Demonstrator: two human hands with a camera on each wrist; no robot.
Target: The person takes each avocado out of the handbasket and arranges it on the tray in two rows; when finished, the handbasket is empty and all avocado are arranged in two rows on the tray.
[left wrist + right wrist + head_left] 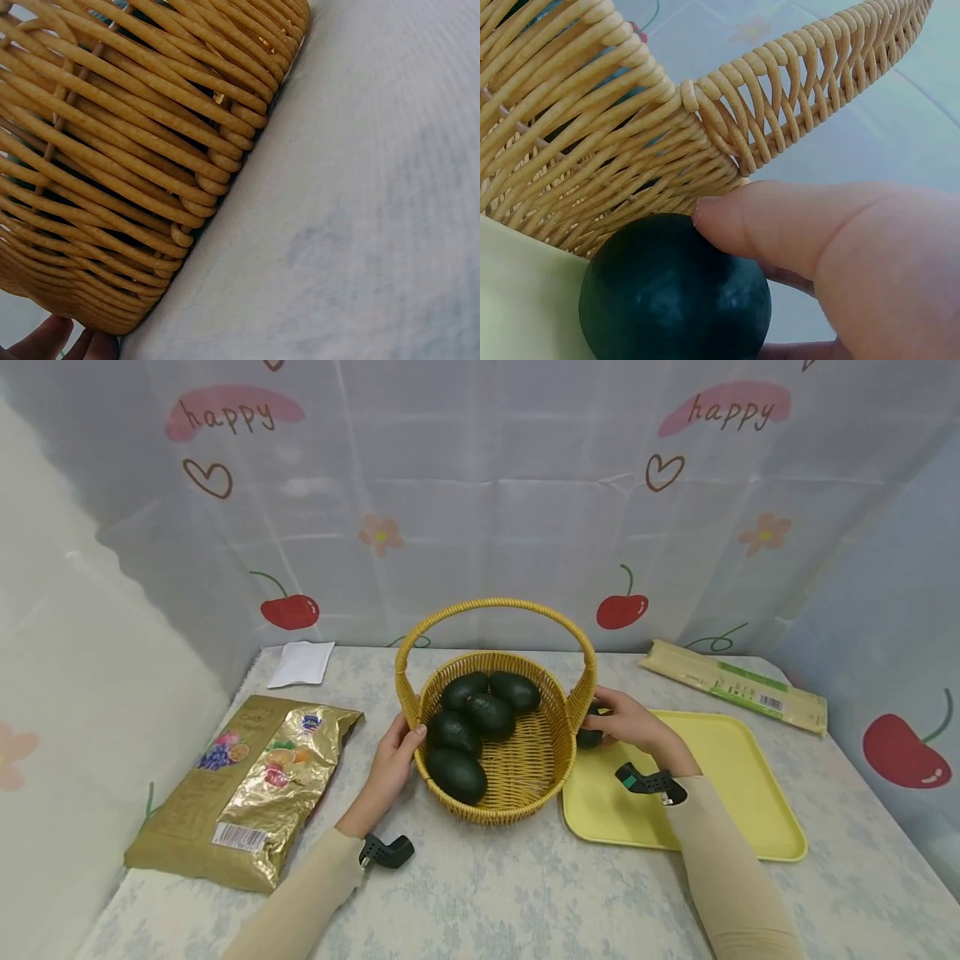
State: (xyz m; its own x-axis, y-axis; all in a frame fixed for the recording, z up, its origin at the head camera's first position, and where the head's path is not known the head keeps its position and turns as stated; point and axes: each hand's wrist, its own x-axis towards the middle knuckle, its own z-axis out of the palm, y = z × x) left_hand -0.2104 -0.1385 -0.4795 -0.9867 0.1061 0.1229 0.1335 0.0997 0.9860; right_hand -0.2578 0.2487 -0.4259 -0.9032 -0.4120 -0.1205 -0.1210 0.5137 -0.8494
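Note:
A yellow wicker basket point(525, 760) with a tall arched handle stands mid-table and holds several dark green avocados point(491, 717), mostly in its left and back parts. My left hand point(393, 756) grips the basket's left side, thumb at the rim and fingers against the outer wall. Just outside the right wall, my right hand point(626, 722) holds another avocado point(675, 292) by the left end of a yellow tray point(720, 777). In the right wrist view the thumb lies on top of this avocado, close beside the weave; the other fingers are partly hidden behind it.
A gold foil bag point(247, 793) with fruit pictures lies at the left, below a small white packet point(302, 663). At the back right is a long beige and green package point(735, 685). Printed curtains point(495, 527) hang behind the table and along both sides.

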